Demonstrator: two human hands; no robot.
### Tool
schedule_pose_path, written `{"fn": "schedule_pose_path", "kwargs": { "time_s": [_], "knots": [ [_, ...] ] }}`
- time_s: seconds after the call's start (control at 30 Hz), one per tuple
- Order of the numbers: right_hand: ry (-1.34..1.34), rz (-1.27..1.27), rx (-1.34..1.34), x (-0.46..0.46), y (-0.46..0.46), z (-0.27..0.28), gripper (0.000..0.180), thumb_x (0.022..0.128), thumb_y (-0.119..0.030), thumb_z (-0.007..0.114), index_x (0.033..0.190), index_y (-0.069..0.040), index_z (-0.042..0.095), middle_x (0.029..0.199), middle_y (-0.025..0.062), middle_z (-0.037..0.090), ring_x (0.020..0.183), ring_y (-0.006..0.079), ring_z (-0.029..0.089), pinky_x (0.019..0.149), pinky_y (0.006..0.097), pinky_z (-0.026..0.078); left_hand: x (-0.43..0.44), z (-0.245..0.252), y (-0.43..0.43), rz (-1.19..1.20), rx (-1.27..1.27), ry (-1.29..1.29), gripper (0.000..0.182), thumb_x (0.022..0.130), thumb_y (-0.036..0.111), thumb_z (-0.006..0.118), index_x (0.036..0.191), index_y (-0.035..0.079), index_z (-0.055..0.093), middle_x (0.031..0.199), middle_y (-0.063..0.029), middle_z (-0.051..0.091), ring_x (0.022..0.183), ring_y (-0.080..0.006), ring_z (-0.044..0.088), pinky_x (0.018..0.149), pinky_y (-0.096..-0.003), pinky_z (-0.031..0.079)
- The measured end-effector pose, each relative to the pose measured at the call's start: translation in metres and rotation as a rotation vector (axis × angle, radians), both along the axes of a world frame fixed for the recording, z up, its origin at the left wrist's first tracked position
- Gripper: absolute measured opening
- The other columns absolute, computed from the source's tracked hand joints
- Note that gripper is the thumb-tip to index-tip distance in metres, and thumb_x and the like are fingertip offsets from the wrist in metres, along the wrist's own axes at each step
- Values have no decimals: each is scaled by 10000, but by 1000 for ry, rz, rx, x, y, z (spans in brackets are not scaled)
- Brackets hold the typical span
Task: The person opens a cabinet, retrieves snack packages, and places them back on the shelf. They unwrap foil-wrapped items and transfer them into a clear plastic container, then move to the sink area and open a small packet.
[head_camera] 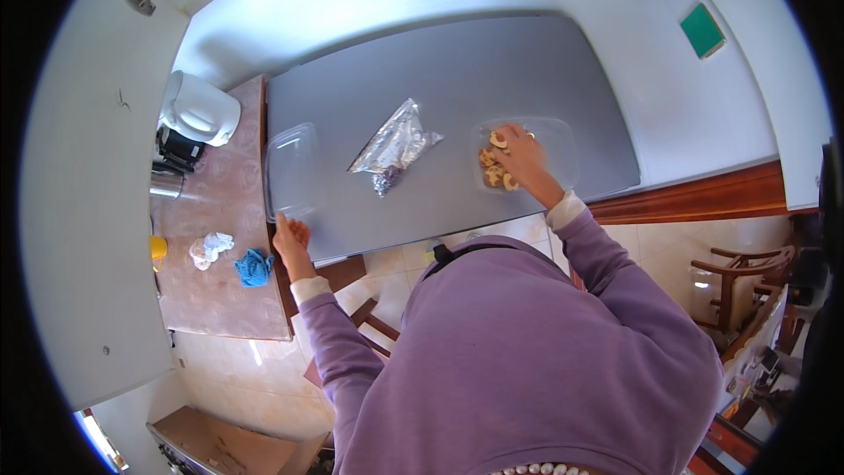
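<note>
A clear plastic container (559,152) stands on the grey tabletop (448,72), with several brown-and-cream cookies (493,175) in its left part. My right hand (522,153) reaches into it with fingers on a cookie; whether it grips one cannot be told. At the table's left edge lies a clear plastic lid (291,168). My left hand (292,239) is at the lid's near corner, fingers curled and the tip of one near its rim. Between the two lies a crumpled silvery plastic bag (402,142), with something dark bunched at its lower end.
To the left, a lower table with a patterned cover (217,303) holds a blue cloth (254,268), a crumpled plastic bag (212,247) and a white appliance (201,109). Open cabinet doors flank the view. A wooden chair (732,284) stands at right.
</note>
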State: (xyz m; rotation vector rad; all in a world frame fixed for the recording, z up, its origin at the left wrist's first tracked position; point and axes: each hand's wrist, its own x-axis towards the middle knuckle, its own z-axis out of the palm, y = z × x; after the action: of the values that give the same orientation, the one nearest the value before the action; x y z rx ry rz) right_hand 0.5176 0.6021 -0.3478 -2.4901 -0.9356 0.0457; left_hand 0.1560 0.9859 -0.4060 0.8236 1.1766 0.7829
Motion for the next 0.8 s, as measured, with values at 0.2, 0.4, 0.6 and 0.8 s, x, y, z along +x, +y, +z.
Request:
{"fn": "schedule_pose_path", "kwargs": {
  "time_s": [0.2, 0.4, 0.6, 0.8],
  "knots": [
    [298, 74, 210, -18, 36, 19, 267, 903, -261, 637, 1115, -98, 635, 1080, 97, 672, 978, 298, 661, 822, 406, 518, 54, 26, -60, -344, 520, 285, 290, 949, 267, 686, 876, 1, 597, 736, -61, 631, 570, -111, 579, 477, -244, 464],
    [268, 286, 381, -38, 102, 30, 191, 932, -217, 598, 1049, -75, 646, 984, 114, 691, 856, 294, 677, 754, 390, 511, 140, 47, -66, -647, 675, 430, 336, 887, 228, 713, 1123, -5, 657, 918, -155, 725, 812, -242, 698, 696, -346, 546],
    [527, 131, 369, -43, 125, 27, 220, 936, -186, 583, 1132, -99, 633, 979, 113, 687, 882, 283, 677, 758, 392, 509, 141, 70, -92, -811, 857, 367, 131, 853, 103, 706, 915, -11, 692, 810, -159, 722, 680, -265, 705, 642, -360, 545],
    [62, 340, 445, -58, 118, 48, 296, 909, -200, 644, 1198, -141, 627, 1124, 43, 669, 942, 234, 644, 800, 367, 525, 129, 95, -110, -854, 1097, 268, 63, 870, 46, 673, 902, -3, 650, 818, -154, 663, 682, -290, 670, 621, -377, 517]
  ]
}}
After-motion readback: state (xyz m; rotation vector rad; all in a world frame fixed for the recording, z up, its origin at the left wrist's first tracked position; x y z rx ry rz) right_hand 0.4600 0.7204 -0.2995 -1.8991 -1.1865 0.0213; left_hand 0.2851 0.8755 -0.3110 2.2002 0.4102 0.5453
